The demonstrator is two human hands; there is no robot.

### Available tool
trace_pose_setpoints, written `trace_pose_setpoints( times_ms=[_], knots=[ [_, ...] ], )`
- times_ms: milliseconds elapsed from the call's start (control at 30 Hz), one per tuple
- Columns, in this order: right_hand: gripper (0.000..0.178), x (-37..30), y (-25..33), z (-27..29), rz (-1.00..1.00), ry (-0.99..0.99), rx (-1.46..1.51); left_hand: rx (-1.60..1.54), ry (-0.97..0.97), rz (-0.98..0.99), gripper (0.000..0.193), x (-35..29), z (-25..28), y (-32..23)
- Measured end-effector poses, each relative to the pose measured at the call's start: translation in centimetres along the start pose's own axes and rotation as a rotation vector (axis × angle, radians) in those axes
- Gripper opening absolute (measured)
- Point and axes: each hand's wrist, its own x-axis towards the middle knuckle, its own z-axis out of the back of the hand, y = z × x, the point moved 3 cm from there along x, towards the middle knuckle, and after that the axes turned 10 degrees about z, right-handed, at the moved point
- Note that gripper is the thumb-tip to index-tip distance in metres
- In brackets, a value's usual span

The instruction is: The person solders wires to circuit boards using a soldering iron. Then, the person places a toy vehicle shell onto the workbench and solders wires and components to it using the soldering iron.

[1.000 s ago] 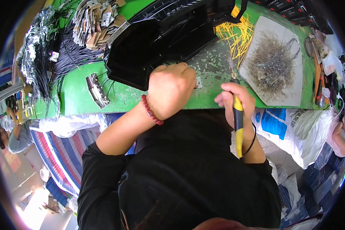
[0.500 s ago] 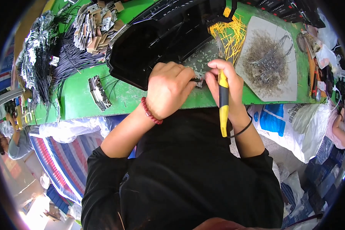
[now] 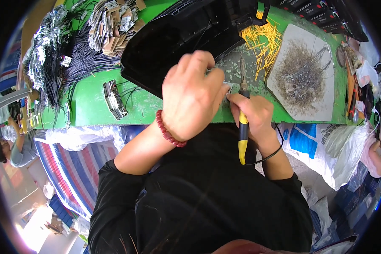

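My right hand (image 3: 258, 111) is closed around a yellow-and-black soldering iron (image 3: 243, 129), whose metal tip points away from me over the green table. The thumb and forefinger of this hand meet a small pale piece (image 3: 228, 86) beside the iron. My left hand (image 3: 192, 91), with a red bead bracelet at the wrist, is raised with bent fingers in front of a large black plastic shell (image 3: 150, 55). Its fingertips come close to the pale piece; what they grip is hidden and slightly blurred.
Bundled dark wires (image 3: 86, 59), a pile of small cardboard-backed pieces (image 3: 114, 31) and a metal block (image 3: 113, 100) are at left. Yellow wires (image 3: 264, 42) lie beyond the iron. A grey board (image 3: 298, 112) holding debris and thin wire is at right. People sit at both sides.
My right hand and the iron have drawn nearer to me, the iron's tip moving down. My left hand's fingers have lifted and shifted slightly right. The view has shifted a little.
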Motion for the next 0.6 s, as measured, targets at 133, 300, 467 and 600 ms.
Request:
trace_pose_setpoints(
  times_ms=[133,300,467,600],
  knots=[
    [0.028,-0.5,0.1,-0.1,-0.016,-0.033,-0.017,0.259,0.029,0.184,0.036,2.7,-0.8,0.9],
    [0.029,0.1,0.1,0.2,-0.020,-0.042,0.073,0.243,-0.022,0.135,0.031,3.1,-2.6,2.2],
    [0.030,-0.3,0.0,0.2,-0.029,-0.030,0.032,-1.041,0.191,0.493,0.024,3.2,-2.4,2.8],
    [0.030,-0.3,-0.1,0.3,-0.031,-0.031,0.023,-0.739,0.296,0.289,0.031,2.9,-1.1,2.5]
  ],
)
